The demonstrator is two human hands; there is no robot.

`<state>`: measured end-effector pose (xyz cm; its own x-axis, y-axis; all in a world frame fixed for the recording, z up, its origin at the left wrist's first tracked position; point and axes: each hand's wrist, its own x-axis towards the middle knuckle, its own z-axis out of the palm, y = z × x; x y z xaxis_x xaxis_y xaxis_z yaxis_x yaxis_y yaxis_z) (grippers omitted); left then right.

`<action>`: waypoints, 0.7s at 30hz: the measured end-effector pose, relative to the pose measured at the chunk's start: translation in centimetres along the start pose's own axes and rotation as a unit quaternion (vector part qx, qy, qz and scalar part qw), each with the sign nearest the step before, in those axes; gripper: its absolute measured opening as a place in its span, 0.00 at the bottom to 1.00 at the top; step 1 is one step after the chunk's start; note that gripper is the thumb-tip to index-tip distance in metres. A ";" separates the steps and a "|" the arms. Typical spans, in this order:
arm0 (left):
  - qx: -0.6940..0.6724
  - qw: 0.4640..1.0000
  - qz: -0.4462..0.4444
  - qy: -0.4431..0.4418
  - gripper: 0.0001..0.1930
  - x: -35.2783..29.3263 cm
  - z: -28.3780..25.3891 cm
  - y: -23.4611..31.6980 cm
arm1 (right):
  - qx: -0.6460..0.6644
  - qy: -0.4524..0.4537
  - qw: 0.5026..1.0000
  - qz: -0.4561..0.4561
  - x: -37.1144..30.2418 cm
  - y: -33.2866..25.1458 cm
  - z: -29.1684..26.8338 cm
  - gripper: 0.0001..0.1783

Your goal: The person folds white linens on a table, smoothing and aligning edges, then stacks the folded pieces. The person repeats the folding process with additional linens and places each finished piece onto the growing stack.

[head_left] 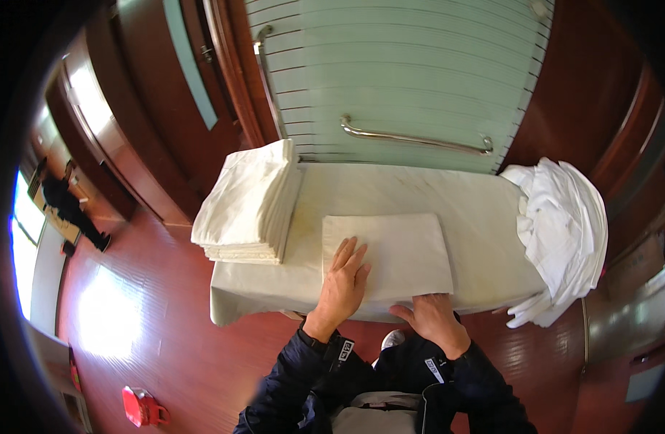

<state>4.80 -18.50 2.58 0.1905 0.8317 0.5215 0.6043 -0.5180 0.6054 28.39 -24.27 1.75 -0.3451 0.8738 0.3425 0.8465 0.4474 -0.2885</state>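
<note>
A white folded cloth (401, 249) lies flat on the covered table before me. My left hand (342, 288) rests on its left part, palm down, with the fingers stretched out. At the near right corner my right hand (435, 322) has its fingers tucked beneath the cloth's edge, so their tips are hidden. The right thumb sticks out to the left, apart from the cloth. A tall, neat stack of folded white cloths (249, 199) stands at the table's left end. Loose, rumpled white cloths (560, 224) are heaped at the right end and hang over the edge.
Off-white fabric covers the table (484, 217). Behind it is a frosted glass panel (419, 72) with a metal handle bar (412, 137). On the reddish floor at lower left sits a red container (141, 406). Another person (69, 206) in dark clothes stands far left.
</note>
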 end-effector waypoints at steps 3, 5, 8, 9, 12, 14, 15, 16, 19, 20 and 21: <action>0.061 0.997 0.017 -0.047 0.21 -0.3 0.3 0.0 | 0.060 0.012 0.998 -0.014 0.0 0.9 -0.6 0.42; 0.065 0.996 0.033 -0.052 0.22 -0.4 0.3 -0.3 | 0.062 -0.034 0.997 0.010 0.0 0.9 -0.9 0.41; 0.072 0.995 0.038 -0.061 0.23 -0.5 0.3 -0.5 | 0.038 -0.041 0.998 0.023 -0.3 0.3 -0.9 0.39; 0.073 0.994 0.040 -0.066 0.24 -0.4 0.3 -0.5 | 0.011 -0.019 1.000 0.013 -0.5 0.0 -0.9 0.39; 0.081 0.993 0.039 -0.077 0.25 -0.4 0.3 -0.3 | -0.020 0.004 1.000 -0.020 -1.1 -0.2 -1.0 0.39; 0.086 0.992 0.038 -0.080 0.25 -0.3 0.3 -0.1 | -0.011 0.002 1.000 -0.024 -1.3 -0.1 -1.3 0.38; 0.088 0.992 0.038 -0.081 0.26 -0.2 0.3 0.0 | 0.000 -0.001 1.000 -0.018 -1.4 -0.1 -1.8 0.37; 0.091 0.992 0.037 -0.080 0.26 -0.2 0.2 0.0 | 0.005 -0.012 1.000 -0.005 -1.3 -0.1 -2.3 0.36; 0.100 0.990 0.038 -0.090 0.30 -0.2 0.0 0.2 | 0.054 -0.060 0.995 0.057 -1.3 -1.0 -5.1 0.24; 0.103 0.990 0.035 -0.091 0.32 -0.2 -0.1 0.2 | 0.081 -0.057 0.991 0.091 -1.2 -1.3 -6.5 0.21; 0.103 0.990 0.036 -0.093 0.33 -0.2 -0.1 0.4 | 0.098 -0.089 0.980 0.151 -1.1 -1.1 -8.2 0.19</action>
<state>4.92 -18.90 2.71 0.3659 0.8267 0.4274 0.7258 -0.5410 0.4250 31.14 -27.28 8.99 -0.1696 0.9837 0.0589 0.8334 0.1751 -0.5242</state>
